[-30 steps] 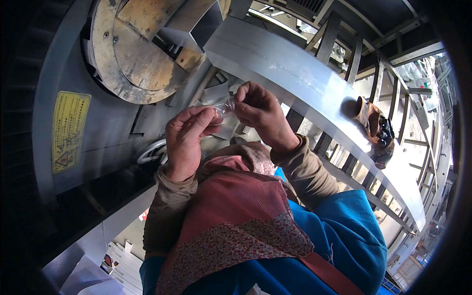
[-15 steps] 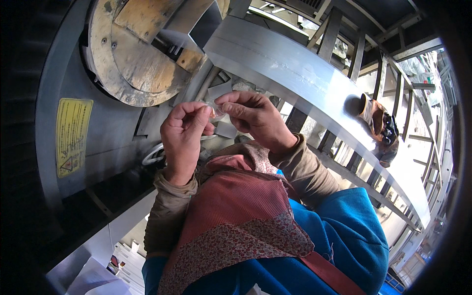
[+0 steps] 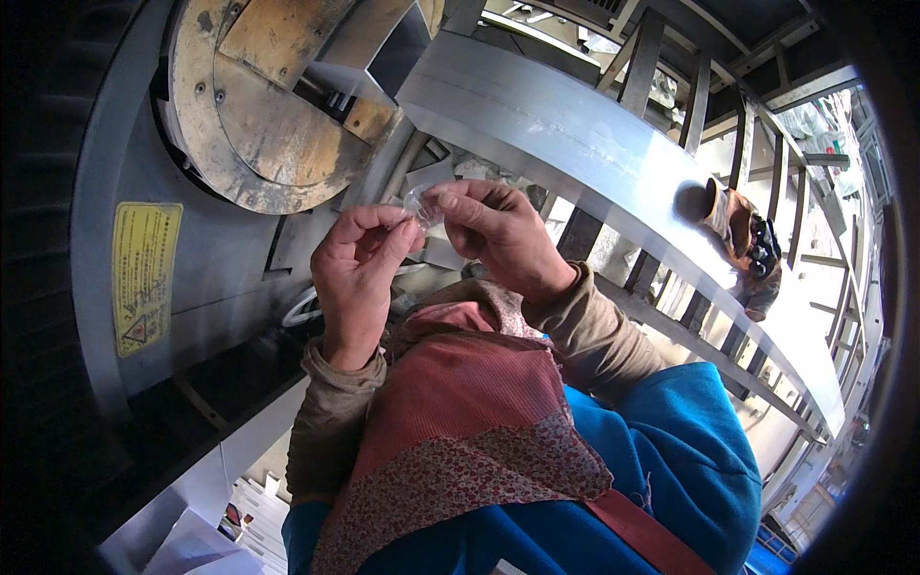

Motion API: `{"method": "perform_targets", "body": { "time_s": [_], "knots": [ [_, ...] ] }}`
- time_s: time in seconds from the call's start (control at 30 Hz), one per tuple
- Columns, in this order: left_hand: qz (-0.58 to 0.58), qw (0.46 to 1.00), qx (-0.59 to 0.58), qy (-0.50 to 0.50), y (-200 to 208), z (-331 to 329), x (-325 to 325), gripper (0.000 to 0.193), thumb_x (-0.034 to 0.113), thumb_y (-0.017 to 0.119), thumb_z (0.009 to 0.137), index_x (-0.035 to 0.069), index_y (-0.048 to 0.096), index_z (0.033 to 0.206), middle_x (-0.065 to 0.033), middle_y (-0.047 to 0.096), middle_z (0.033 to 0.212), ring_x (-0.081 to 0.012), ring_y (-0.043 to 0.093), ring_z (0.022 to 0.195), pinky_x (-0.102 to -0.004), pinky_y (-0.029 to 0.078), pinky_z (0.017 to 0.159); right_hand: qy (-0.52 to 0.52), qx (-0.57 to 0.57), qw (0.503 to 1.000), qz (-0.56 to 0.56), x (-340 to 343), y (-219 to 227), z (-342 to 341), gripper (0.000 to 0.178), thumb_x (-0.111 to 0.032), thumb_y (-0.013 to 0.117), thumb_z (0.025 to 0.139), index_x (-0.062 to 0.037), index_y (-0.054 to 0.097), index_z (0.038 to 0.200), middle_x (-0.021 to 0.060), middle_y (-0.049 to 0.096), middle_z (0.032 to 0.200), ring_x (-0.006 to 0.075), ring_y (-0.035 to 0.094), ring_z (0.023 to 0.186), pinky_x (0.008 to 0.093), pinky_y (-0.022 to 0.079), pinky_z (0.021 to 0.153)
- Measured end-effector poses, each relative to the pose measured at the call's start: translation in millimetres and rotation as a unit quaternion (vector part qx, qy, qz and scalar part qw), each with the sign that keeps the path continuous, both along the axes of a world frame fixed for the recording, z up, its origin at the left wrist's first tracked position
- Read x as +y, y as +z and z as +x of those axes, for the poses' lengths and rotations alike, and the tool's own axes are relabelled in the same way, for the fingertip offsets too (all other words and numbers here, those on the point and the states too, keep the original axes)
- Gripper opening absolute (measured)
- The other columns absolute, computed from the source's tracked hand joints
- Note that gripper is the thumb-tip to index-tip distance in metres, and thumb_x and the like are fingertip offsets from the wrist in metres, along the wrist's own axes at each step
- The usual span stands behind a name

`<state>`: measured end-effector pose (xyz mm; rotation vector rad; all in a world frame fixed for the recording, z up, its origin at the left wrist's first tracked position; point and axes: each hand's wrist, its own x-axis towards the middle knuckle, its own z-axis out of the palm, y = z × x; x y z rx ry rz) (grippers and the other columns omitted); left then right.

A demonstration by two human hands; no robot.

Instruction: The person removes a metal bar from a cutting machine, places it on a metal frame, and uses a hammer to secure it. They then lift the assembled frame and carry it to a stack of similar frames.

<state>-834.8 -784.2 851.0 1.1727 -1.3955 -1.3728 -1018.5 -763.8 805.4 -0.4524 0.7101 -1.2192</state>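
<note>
Head view, looking down past a blue jacket (image 3: 671, 460) and a reddish patterned apron (image 3: 460, 422) toward two raised hands near the middle of the frame. Left hand (image 3: 359, 273) sits just left of centre, its fingers curled and its fingertips (image 3: 407, 228) pinched narrowly on one edge of a small clear plastic piece (image 3: 420, 206). Right hand (image 3: 494, 235) sits just right of it, thumb and forefinger closed tight on the other edge of the same clear piece. So the plastic piece hangs between both hands, held at both ends, slightly above the centre of the picture; whether it is a wrapper or a small bag cannot be told, since it is tiny and see-through. Both wrists come out of brownish sleeves (image 3: 331, 422) that rise from the lower middle.

Behind the hands, in the upper left, stands a big grey machine housing (image 3: 220, 259) with a round, worn, rust-stained metal disc (image 3: 259, 105) bolted on. A yellow warning label (image 3: 144, 278) is stuck on the housing at the left edge. A broad, pale curved metal beam (image 3: 594, 144) sweeps from the top centre down to the lower right, with a railing (image 3: 709, 86) of dark bars behind it. Far right, beside the beam, another person (image 3: 743, 235) appears small, well apart from the hands.
</note>
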Motion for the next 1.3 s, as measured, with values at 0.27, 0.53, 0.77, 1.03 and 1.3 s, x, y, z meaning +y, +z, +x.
{"method": "perform_targets", "body": {
  "time_s": [0.27,0.53,0.77,1.03,1.3],
  "knots": [
    [-0.004,1.0,-0.009,0.017,10.0,5.1,0.1,0.005,0.002,0.069,0.096,0.0,0.07,0.101,-0.0094,0.075,0.096,-0.0148,0.072,0.083,-0.0281,0.06,0.076,0.016,-0.035,0.999,-0.038,-4.0,-5.6,-0.8,0.019,-0.019,0.073,0.098,-0.0031,0.071,0.108,-0.0017,0.067,0.086,0.005,0.053,0.068,0.0209,0.04,0.059],
    [0.008,1.0,-0.008,0.014,12.9,7.0,-2.5,0.009,0.004,0.069,0.098,-0.001,0.069,0.106,-0.01,0.074,0.092,-0.0137,0.072,0.08,-0.0268,0.061,0.075,0.02,-0.015,0.999,-0.035,0.0,-6.0,1.8,0.022,-0.017,0.069,0.101,-0.0021,0.071,0.117,-0.0005,0.068,0.089,0.0055,0.055,0.07,0.0207,0.042,0.06],
    [0.014,1.0,-0.007,-0.022,11.6,4.0,-3.0,0.016,0.006,0.067,0.099,0.001,0.066,0.113,-0.0034,0.069,0.095,-0.0089,0.066,0.08,-0.0251,0.057,0.072,0.041,-0.005,0.998,-0.046,1.0,-0.3,-0.7,0.025,-0.011,0.063,0.103,0.0003,0.07,0.124,0.0,0.067,0.086,0.0054,0.056,0.07,0.0207,0.043,0.061],
    [0.017,0.999,-0.022,-0.03,7.2,5.0,-1.2,0.01,0.006,0.065,0.099,0.002,0.066,0.108,-0.0021,0.068,0.089,-0.0072,0.063,0.07,-0.0225,0.053,0.066,0.067,0.056,0.992,-0.095,3.3,5.3,-8.0,0.025,-0.011,0.067,0.101,0.0,0.072,0.123,-0.001,0.067,0.084,0.0043,0.053,0.069,0.0207,0.041,0.06],
    [-0.074,0.987,-0.137,-0.039,5.9,2.3,1.2,0.004,0.004,0.065,0.098,0.005,0.062,0.095,0.0042,0.059,0.075,-0.0016,0.052,0.064,-0.0187,0.042,0.059,0.075,0.093,0.988,-0.099,3.3,8.6,-6.5,0.023,-0.017,0.074,0.098,-0.0037,0.072,0.117,-0.0069,0.066,0.088,-0.0005,0.05,0.07,0.0174,0.036,0.058]
  ]
}}
